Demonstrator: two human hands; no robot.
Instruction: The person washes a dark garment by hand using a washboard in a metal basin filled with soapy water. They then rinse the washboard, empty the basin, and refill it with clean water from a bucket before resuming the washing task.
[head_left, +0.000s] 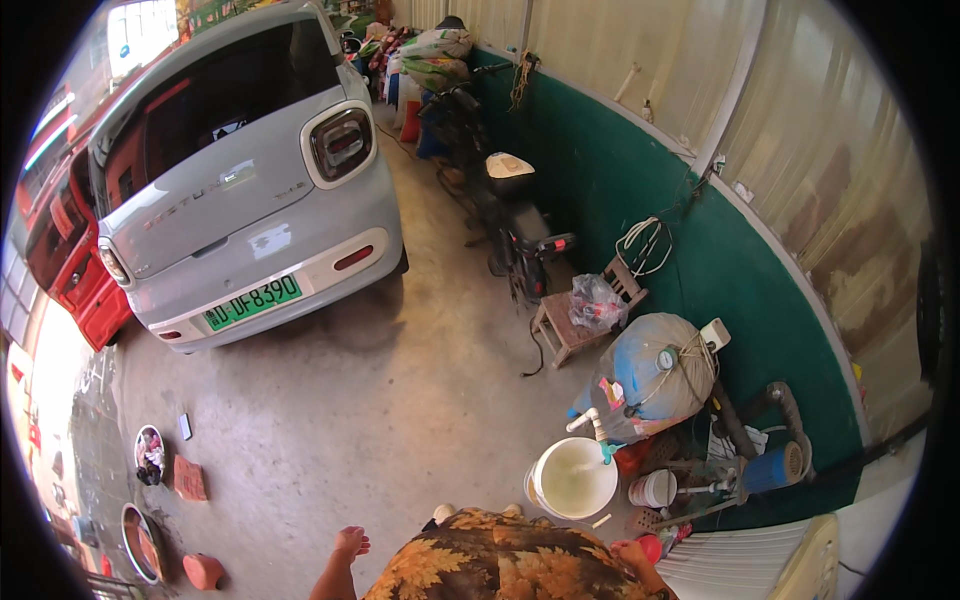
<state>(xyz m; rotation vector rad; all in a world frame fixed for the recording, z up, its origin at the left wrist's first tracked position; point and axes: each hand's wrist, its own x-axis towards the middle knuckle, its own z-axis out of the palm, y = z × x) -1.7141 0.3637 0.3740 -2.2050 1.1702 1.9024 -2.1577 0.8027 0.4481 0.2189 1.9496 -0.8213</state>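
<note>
My left hand (352, 541) hangs at my left side above the concrete floor, fingers loosely apart and holding nothing. At my right side is my right hand (630, 553), with a red plastic vessel (649, 548) right beside it. Whether the fingers grip this vessel or only overlap it in view cannot be made out. A large white bucket (574, 480) with cloudy water in it stands before me, slightly to the right. Over its rim reaches a white pipe tap (592, 421) with a teal valve (609, 450).
A wrapped pressure tank (660, 367) with a gauge and a blue pump (772, 469) line the green wall. Beyond are a wooden chair (574, 322), an electric scooter (517, 225) and a pale car (255, 195). Basins (140, 544), a red stool (202, 571) and a phone (185, 427) lie left.
</note>
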